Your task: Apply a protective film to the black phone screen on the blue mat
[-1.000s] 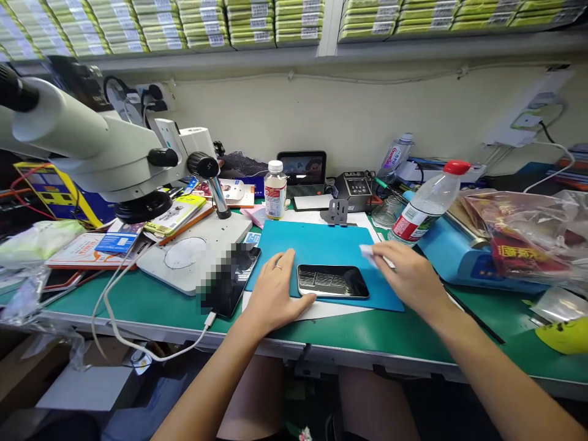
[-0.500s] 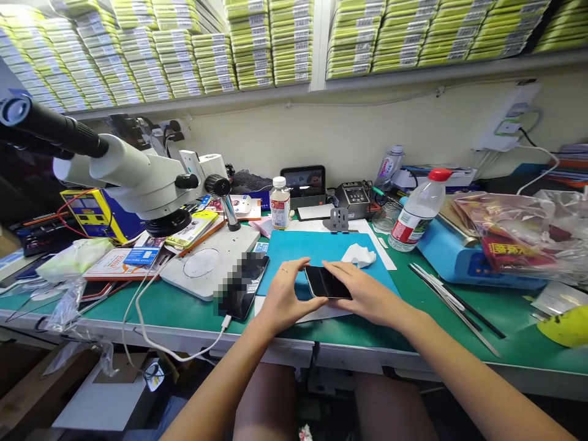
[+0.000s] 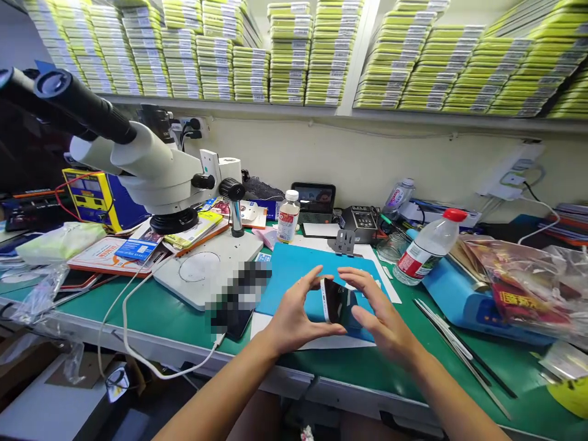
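Observation:
A smartphone (image 3: 337,301) with a dark glossy screen is held tilted over the blue mat (image 3: 289,269), its pale end edge facing left. My left hand (image 3: 294,315) is closed on it, fingers on the far side and thumb on the near side. Around the phone's right end, my right hand (image 3: 383,315) is open, its thumb and fingers apart; whether a fingertip touches the phone is hard to tell. White paper (image 3: 316,340) lies under the mat. To the left, a second phone (image 3: 239,324), partly blurred out, has a white cable (image 3: 184,369) plugged in.
A microscope (image 3: 156,165) stands at left on its pale base (image 3: 202,263). Behind the mat are a small bottle (image 3: 288,217) and a screen device (image 3: 315,199). On the right are a red-capped bottle (image 3: 429,248), thin metal strips (image 3: 463,355) and a blue machine (image 3: 459,300).
The phone has tipped up, so its left end edge now shows. My right hand has opened and drawn away to the right, while my left hand keeps hold. The camera view has shifted slightly.

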{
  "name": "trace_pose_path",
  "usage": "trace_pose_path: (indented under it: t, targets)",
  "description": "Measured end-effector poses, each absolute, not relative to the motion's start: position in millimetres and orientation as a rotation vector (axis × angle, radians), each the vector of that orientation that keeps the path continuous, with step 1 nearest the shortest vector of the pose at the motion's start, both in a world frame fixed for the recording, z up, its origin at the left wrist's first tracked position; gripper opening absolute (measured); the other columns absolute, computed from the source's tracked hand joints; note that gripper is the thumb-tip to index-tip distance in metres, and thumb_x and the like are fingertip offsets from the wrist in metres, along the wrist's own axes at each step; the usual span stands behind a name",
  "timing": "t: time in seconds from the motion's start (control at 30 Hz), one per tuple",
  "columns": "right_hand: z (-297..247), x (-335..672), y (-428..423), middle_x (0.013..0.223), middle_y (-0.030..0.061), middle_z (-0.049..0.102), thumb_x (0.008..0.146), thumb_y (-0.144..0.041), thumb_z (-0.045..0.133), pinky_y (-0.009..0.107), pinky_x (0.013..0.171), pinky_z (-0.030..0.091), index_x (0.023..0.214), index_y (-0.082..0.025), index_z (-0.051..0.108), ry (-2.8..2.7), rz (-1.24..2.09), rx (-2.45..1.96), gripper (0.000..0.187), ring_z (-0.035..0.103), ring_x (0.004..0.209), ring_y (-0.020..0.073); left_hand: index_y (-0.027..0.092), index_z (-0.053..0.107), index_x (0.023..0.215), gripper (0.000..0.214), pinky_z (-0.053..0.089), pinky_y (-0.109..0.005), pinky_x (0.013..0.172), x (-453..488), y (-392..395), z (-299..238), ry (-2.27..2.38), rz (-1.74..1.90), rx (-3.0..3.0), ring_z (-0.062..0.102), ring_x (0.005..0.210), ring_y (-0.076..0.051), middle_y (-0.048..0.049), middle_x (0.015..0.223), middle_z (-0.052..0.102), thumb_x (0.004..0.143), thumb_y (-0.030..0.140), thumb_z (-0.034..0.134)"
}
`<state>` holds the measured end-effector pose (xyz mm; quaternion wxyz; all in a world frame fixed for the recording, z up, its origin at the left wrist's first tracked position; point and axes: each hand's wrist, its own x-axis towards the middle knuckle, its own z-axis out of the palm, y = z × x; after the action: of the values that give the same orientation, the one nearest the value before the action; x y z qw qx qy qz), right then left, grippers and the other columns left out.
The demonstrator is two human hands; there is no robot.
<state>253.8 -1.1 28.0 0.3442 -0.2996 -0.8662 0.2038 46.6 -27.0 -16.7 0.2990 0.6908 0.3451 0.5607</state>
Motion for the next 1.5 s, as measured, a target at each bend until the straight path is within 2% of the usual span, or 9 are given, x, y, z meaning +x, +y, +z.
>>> trace_pose_path:
  t: [0.1,0.27,0.47,0.8,1.07,1.5]
  targets:
    - [39.0,234.4,-10.3,0.134,0.0123,0.054,0.097,-0.038,0.051,0.049,0.105,0.046,0.126,-0.026,0.055,-2.227,0.434,-0.795,0.032,0.053,0.127,0.0297,0.022,0.042,0.147,0.096,0.052,-0.046,0.102,47.2,-28.2,-15.1,0.923,1.525,1.945,0.063,0.119,-0.03,-0.0137,0.135,0.063,0.067,0.043,0.09]
    - [46.6,215.0,-20.7,0.124,0.012,0.056,0.092,-0.037,0.063,0.048,0.099,0.049,0.12,-0.026,0.054,-2.248,0.295,-0.843,0.031,0.055,0.118,0.0298,0.023,0.046,0.144,0.077,0.052,-0.043,0.102,43.9,-29.3,-11.0,0.871,1.595,2.084,0.062,0.12,-0.028,-0.0122,0.137,0.062,0.078,0.038,0.081]
    - [48.4,217.2,-22.5,0.12,0.0114,0.057,0.09,-0.032,0.063,0.046,0.095,0.05,0.118,-0.025,0.052,-2.269,0.263,-0.859,0.031,0.056,0.113,0.0287,0.023,0.044,0.147,0.081,0.052,-0.044,0.104,42.3,-29.6,-13.9,0.894,1.586,2.123,0.062,0.122,-0.029,-0.0127,0.137,0.062,0.077,0.039,0.081]
    - [49.2,217.1,-23.7,0.121,0.0106,0.057,0.088,-0.032,0.065,0.045,0.097,0.049,0.119,-0.025,0.05,-2.29,0.255,-0.873,0.035,0.055,0.114,0.0287,0.023,0.04,0.149,0.082,0.052,-0.044,0.102,41.5,-31.1,-12.4,0.885,1.598,2.198,0.062,0.121,-0.029,-0.0136,0.135,0.063,0.079,0.04,0.08]
    - [54.1,216.5,-22.6,0.118,0.0102,0.057,0.085,-0.036,0.069,0.043,0.09,0.053,0.115,-0.027,0.046,-2.302,0.285,-0.872,0.038,0.059,0.108,0.0279,0.023,0.045,0.146,0.077,0.052,-0.044,0.102,40.8,-31.8,-11.8,0.895,1.582,2.201,0.063,0.121,-0.029,-0.0137,0.135,0.063,0.079,0.041,0.079]
    - [53.8,220.5,-21.0,0.115,0.0082,0.056,0.081,-0.046,0.075,0.042,0.089,0.053,0.111,-0.028,0.044,-2.327,0.323,-0.851,0.047,0.059,0.105,0.0269,0.019,0.049,0.139,0.07,0.052,-0.042,0.102,40.9,-32.5,-12.5,0.841,1.618,2.244,0.063,0.119,-0.029,-0.0146,0.129,0.066,0.081,0.05,0.076]
